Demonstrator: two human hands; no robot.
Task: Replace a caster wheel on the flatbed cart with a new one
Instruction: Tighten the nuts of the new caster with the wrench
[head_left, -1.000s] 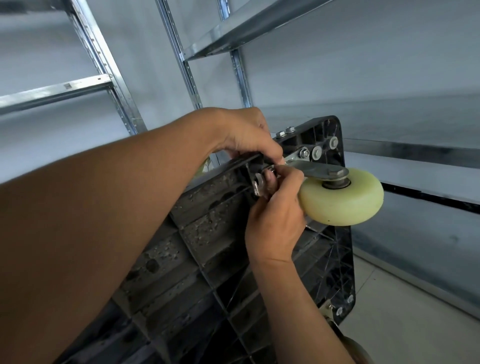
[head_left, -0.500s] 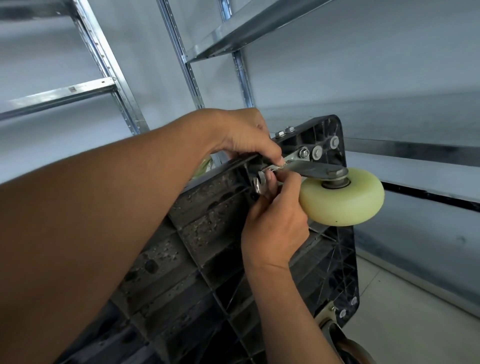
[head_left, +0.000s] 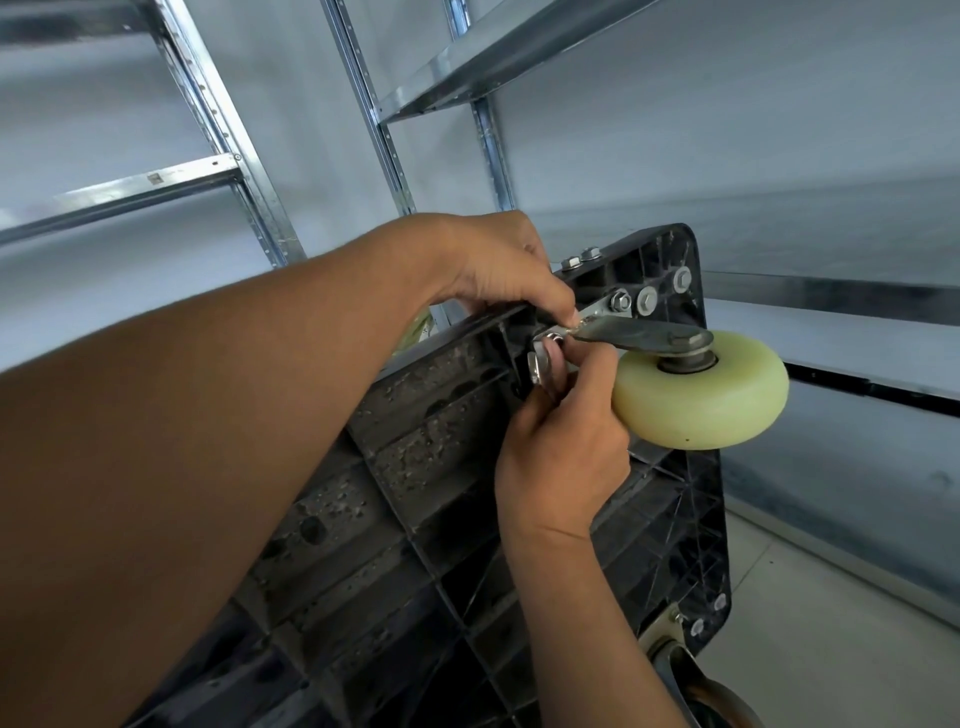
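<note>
Fingers first: my right hand (head_left: 563, 447) comes up from six o'clock and pinches a washer (head_left: 538, 368) with its fastener against the cart (head_left: 395, 499), thumb and forefinger closed round it; my left hand (head_left: 498, 262) reaches over the top edge from ten o'clock, fingers curled down onto the end of the bracket (head_left: 631, 332), though what they grip behind the edge I cannot tell. From big to small: the cart stands on its side, ribbed underside toward me; the pale wheel (head_left: 701, 395) juts out at three o'clock on that bracket; two bolts (head_left: 634, 300) at one o'clock already hold its far side. I judge the new wheel is hung and half fastened, with this near fastener left to seat and tighten. Room is tight between wheel and ribs; open space lies toward three o'clock, shelving (head_left: 208, 171) at eleven.
</note>
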